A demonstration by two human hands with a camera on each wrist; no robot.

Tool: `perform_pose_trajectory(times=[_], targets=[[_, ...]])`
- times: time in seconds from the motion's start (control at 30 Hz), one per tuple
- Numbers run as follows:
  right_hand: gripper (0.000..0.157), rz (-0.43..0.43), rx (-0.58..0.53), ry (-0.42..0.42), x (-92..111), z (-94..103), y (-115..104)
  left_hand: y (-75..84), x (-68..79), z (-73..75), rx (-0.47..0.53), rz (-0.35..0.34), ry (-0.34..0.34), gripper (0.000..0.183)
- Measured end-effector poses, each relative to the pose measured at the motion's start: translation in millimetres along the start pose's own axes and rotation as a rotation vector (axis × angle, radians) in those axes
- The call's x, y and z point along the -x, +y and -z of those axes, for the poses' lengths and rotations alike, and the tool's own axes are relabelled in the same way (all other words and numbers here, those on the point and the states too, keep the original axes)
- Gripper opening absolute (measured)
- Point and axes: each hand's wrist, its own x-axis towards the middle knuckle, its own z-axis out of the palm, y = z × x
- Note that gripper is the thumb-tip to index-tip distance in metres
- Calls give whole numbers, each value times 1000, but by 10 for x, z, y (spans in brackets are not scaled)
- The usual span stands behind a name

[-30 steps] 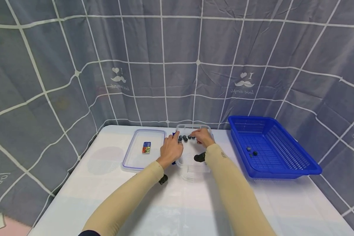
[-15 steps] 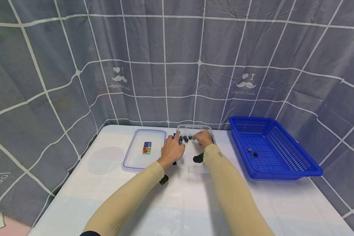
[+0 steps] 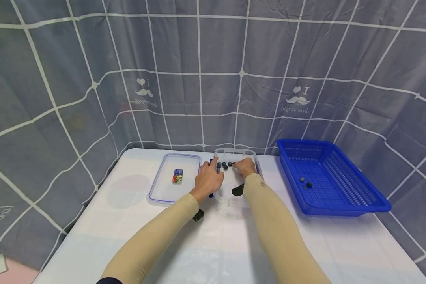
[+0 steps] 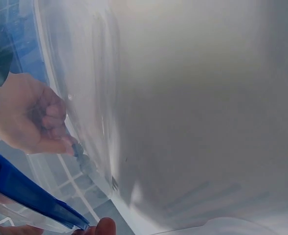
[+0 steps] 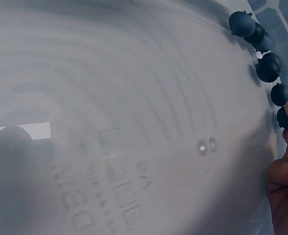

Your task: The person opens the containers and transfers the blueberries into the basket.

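Observation:
A clear plastic container [image 3: 230,180] stands on the table, with several blueberries [image 3: 224,163] lined up along its far end. My left hand [image 3: 209,178] grips the container's left side; in the left wrist view its fingertips [image 4: 106,227] are by the blue latch [image 4: 33,192]. Inside the far right part, my right hand [image 3: 246,167] pinches the end blueberry [image 5: 283,118] of the row between thumb and finger. The other blueberries [image 5: 268,68] lie beside it against the far wall in the right wrist view.
To the left lies a clear lid [image 3: 161,189] with a blue seal, bearing a small blue fruit-picture label [image 3: 177,176]. A blue perforated basket [image 3: 340,209] on the right holds a few dark berries [image 3: 309,184]. A grey checked curtain [image 3: 220,94] rises behind the table.
My right hand's fingers have drawn in around the end blueberry, and the hand has shifted slightly. The left hand keeps its place on the container. The view has moved a little.

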Motion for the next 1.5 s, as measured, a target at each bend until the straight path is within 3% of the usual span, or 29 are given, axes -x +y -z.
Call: perform_pose_trajectory(times=[0.37,0.87,1.23,1.5], targets=[[27,-15,44,45,-37,-44,1,-17,2,-2,-1,-1,6,62],[38,-64,8,63,-33,-47,-22,5,12,-4,4,-1,4,61],[40,-29,31,28,-13,-17,-52,-12,17,-3,-4,-2,5,61],[39,61,89,-2,10,70,-105,-4,22,-4,-2,2,2,61]])
